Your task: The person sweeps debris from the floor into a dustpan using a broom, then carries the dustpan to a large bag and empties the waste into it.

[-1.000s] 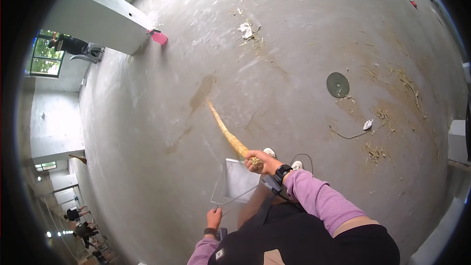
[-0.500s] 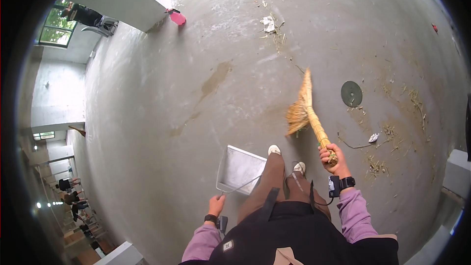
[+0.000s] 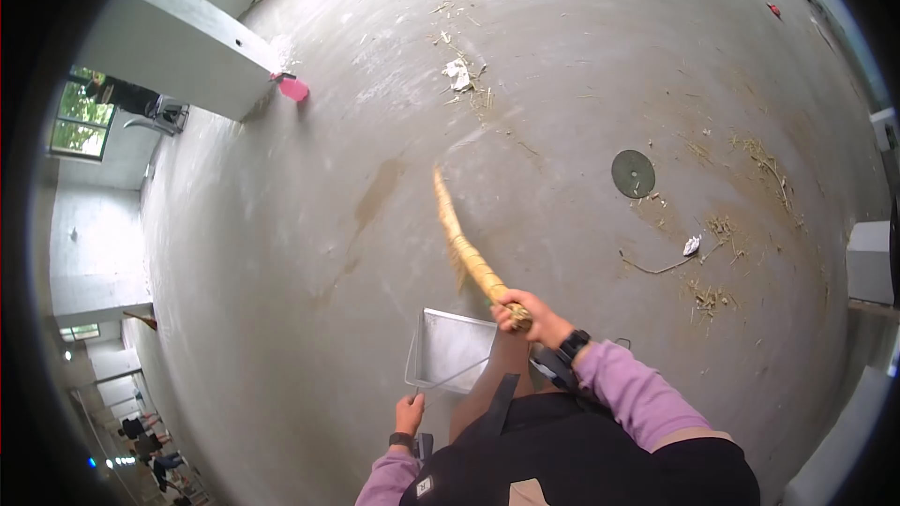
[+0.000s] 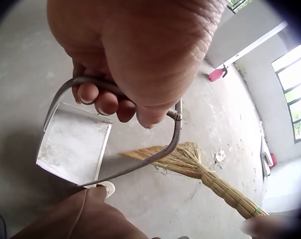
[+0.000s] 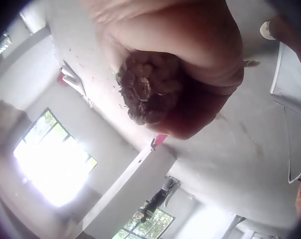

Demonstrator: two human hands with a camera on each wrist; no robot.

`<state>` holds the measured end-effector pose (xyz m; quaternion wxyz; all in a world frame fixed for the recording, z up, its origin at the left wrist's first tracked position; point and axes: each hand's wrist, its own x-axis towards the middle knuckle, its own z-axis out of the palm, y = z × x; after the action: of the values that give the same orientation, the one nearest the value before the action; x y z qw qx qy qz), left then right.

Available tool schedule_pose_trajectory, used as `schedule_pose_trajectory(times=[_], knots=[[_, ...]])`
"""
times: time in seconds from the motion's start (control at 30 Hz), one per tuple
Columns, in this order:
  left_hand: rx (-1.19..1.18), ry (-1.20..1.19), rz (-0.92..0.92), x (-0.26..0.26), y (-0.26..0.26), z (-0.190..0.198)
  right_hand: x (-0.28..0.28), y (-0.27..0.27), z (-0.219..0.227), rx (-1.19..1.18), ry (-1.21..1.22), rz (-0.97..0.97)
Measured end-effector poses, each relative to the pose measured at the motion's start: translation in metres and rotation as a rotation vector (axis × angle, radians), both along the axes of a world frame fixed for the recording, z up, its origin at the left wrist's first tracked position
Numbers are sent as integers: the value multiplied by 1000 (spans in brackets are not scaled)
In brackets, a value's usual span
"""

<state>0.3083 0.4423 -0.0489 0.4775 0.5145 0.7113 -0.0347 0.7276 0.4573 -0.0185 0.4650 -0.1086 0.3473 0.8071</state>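
Note:
My right hand [image 3: 532, 315] grips a straw broom [image 3: 472, 258] near the butt of its bound handle. The broom slants forward and to the left over the floor. In the left wrist view its bristles [image 4: 177, 159] fan out behind the wire handle; the right wrist view shows the cut straw ends [image 5: 145, 87] inside the curled fingers. My left hand [image 3: 408, 415] holds the bent wire handle [image 4: 176, 132] of a metal dustpan [image 3: 455, 349], fingers hooked round the wire. The dustpan hangs in front of my legs, its tray pale with dust.
A dark round disc [image 3: 634, 174] lies on the concrete floor to the right. Straw bits [image 3: 712, 300] and a crumpled white scrap [image 3: 692, 245] are scattered near it. Farther ahead lies more white litter [image 3: 457, 75]. A pink spray bottle [image 3: 293, 87] stands by a pillar [image 3: 187, 33].
The broom first swung out to the right, its bristles showing, then came back left across the front of my body. The left hand and dustpan have stayed nearly in place.

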Motion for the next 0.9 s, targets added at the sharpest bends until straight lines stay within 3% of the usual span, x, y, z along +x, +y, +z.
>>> schedule_pose_trajectory(times=[0.13,0.4,0.53,0.67,0.77,0.9], knots=[[8,-13,23,-14,5,-6,6,20,-17,-116,93,-11],[-31,33,-14,-10,22,2,101,-80,-3,-275,31,-379],[-19,2,8,-10,40,-1,138,-89,17,-324,-139,-466],[11,27,-49,-15,59,0,134,-56,27,-331,-252,-425],[-42,68,-79,-11,74,5,98,-23,40,-288,-447,-289],[-18,35,-106,-11,88,5,62,6,59,-198,-365,-212]])
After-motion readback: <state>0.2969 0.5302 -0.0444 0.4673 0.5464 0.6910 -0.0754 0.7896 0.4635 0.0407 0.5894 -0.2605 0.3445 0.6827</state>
